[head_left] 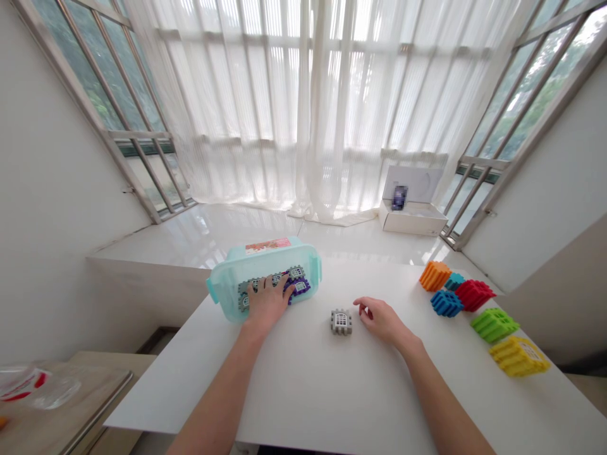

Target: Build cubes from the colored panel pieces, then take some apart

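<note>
My left hand (270, 301) reaches into a tilted, see-through teal plastic bin (227, 278). Its fingers are spread over interlocking building tiles there, some grey (244, 300) and some purple (300, 287). What lies beneath the palm is hidden. On the white table, a small stack of grey interlocking tiles (341, 322) with a window-grid pattern sits between my hands. Just to the right of that stack rests my right hand (378, 319), its fingers loosely bent and apart, holding nothing and not touching the stack.
Along the table's (303, 392) right side stand stacks of tiles: orange (434, 276), blue (446, 303), teal (455, 281), red (474, 294), green (494, 325) and yellow (519, 356). An open white box (412, 218) is on the sill. A plastic bottle (38, 387) lies at left.
</note>
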Tool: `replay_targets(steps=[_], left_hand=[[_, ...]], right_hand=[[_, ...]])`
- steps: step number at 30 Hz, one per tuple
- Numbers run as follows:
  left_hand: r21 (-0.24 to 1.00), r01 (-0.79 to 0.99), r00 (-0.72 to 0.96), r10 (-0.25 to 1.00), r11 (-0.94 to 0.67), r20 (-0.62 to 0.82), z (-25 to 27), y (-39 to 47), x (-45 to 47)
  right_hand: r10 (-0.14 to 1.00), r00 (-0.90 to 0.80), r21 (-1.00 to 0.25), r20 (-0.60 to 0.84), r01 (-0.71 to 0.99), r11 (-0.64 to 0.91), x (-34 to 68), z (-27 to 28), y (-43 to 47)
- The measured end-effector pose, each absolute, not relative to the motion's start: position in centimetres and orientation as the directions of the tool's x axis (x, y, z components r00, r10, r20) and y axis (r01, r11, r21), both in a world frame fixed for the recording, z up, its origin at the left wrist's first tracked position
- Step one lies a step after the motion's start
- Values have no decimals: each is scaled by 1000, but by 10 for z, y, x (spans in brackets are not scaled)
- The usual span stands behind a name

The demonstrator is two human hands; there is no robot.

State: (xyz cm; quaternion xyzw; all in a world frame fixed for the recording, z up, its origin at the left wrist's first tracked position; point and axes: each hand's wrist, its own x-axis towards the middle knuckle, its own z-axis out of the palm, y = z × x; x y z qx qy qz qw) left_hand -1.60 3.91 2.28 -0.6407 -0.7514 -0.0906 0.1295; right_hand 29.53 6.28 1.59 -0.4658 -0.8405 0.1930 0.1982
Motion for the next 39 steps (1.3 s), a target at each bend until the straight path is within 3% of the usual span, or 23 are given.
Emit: replay_targets(steps=[10, 29, 35, 39], left_hand=[[-58, 982, -150, 928, 180, 342, 17, 40, -15], [85, 981, -193, 934, 175, 300, 35, 43, -26], [167, 966, -252, 861, 197, 442, 41, 40, -29], [211, 977, -117, 792, -15, 599, 47, 35, -13]], right_hand=[[855, -497, -538, 150, 684, 492, 294, 16, 62], [855, -495, -535, 158, 685, 495, 293, 19, 60], [884, -418, -487, 208, 740, 464, 295, 19, 63], [902, -278, -503, 332, 756, 418, 295, 24, 65]])
